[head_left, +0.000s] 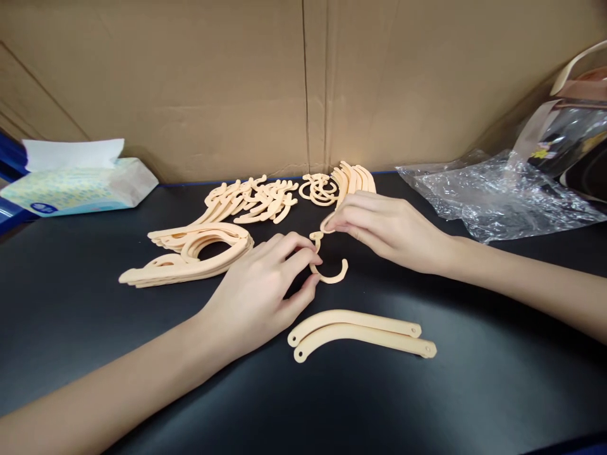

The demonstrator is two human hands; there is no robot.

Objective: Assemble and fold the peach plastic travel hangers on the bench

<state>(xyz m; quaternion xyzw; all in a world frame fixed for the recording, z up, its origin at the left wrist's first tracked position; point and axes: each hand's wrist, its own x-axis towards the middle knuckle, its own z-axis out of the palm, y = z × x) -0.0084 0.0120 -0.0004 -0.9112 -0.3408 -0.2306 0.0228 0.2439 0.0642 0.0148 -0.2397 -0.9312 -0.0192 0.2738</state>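
Observation:
My left hand is closed in a pinch on a beige plastic hanger hook, whose open curve lies toward the right just above the table. My right hand pinches a beige curved piece beside the hook's top end; most of that piece is hidden by the fingers. Below both hands lie two beige hanger arms, side by side, with small holes at their ends. Left of my left hand is a stack of folded beige hangers.
Behind the hands are a pile of short beige pieces, some loose hooks and a bundle of hanger arms. A tissue pack stands at left, crumpled clear plastic at right. Cardboard walls off the black table's back.

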